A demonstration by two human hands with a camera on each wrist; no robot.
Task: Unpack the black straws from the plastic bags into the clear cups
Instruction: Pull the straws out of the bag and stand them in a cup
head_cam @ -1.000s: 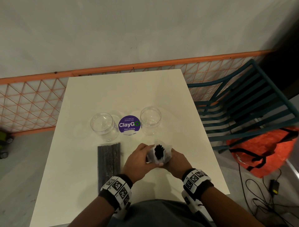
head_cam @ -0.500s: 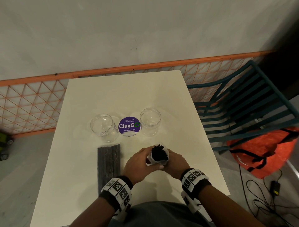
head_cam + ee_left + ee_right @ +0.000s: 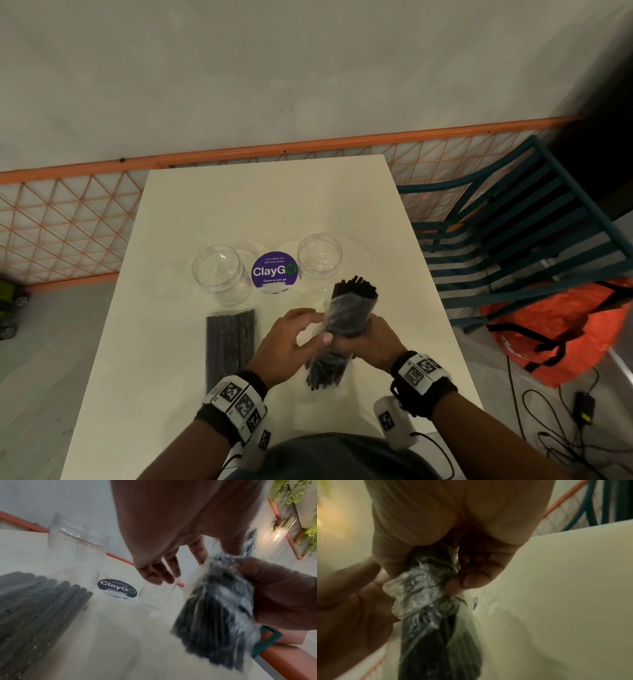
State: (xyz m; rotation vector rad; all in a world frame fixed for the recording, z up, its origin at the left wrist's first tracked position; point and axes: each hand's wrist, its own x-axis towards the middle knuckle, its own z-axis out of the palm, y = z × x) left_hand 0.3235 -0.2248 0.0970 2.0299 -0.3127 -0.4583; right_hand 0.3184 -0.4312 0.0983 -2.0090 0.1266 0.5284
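Note:
My right hand (image 3: 364, 342) grips the middle of a clear plastic bag of black straws (image 3: 349, 315), tilted up and away over the table (image 3: 260, 205). Bare straw ends (image 3: 356, 286) stick out of the bag's far end, close to the right clear cup (image 3: 319, 262). My left hand (image 3: 318, 325) is at the bag's left side, with thumb and forefinger pinching the crumpled plastic (image 3: 406, 595). The left clear cup (image 3: 219, 274) stands with nothing in it. A second, sealed bag of straws (image 3: 230, 342) lies flat in front of it.
A round purple ClayGo sticker (image 3: 274, 272) sits between the cups. A teal slatted chair (image 3: 513, 240) and an orange bag (image 3: 565, 325) stand right of the table. An orange mesh fence (image 3: 68, 219) runs behind, and cables lie on the floor at right.
The bundle has tipped from end-on to leaning away toward the right cup, and more straw shows out of the bag. My left hand has slid to the bag's left side.

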